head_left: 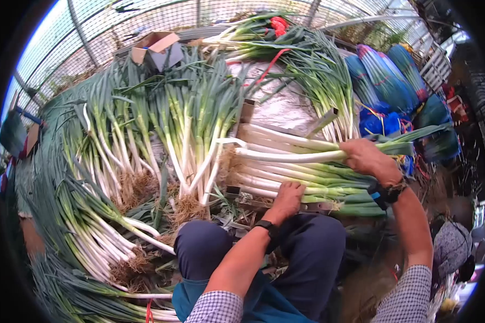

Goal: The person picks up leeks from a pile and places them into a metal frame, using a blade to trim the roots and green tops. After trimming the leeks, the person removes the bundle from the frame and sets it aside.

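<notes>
A bundle of green onions [264, 180] lies sideways on a metal frame [320, 206] over my knees, roots to the left and leaves to the right. My right hand [365, 157] is closed round the upper stalks, where white turns to green; one thick white stalk [291, 157] runs left from it on top of the bundle. My left hand [289, 198] rests on the lower stalks near the frame's front edge, its fingers bent over them. What the fingertips of both hands touch is partly hidden.
Piles of green onions [188, 124] lie at the left, and more [326, 81] lie behind the frame. An open cardboard box [159, 51] stands at the back. Wrapped bundles [385, 75] and a blue bag [382, 121] are at the right. A patterned hat [451, 245] shows lower right.
</notes>
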Demonstrator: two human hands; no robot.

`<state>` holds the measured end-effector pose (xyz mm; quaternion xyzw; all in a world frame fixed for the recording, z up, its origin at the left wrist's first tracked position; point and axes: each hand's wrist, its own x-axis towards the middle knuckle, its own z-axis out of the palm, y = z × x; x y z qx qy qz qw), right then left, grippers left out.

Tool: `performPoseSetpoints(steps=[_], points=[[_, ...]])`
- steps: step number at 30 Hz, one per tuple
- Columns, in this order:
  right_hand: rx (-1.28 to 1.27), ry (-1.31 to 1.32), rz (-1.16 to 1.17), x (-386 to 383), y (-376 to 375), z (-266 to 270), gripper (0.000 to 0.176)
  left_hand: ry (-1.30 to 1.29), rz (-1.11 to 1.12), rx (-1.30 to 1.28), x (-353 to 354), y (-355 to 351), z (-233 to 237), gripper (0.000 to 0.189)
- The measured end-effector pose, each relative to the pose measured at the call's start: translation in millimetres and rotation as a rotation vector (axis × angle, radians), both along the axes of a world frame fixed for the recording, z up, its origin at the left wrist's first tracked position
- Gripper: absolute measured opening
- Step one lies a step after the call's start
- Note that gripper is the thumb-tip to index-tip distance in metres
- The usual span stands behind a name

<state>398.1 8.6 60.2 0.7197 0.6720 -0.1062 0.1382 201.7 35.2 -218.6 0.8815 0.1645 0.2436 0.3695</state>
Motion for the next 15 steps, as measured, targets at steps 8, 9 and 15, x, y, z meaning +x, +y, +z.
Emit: performPoseSetpoints(steps=[8,9,15], points=[[-0.372,0.375,-0.169,43,-45,-70,0.025,0.059,-0.041,-0.034,-5,2,18,0.04],[-0.368,0.282,-0.216,48,-53,-86,0.029,0.058,-0.03,-0.005,-5,1,15,0.039],[0.422,0.374,-0.146,60,-94,-157,0.036,0.081,-0.056,0.008,-6,3,8,0.04]])
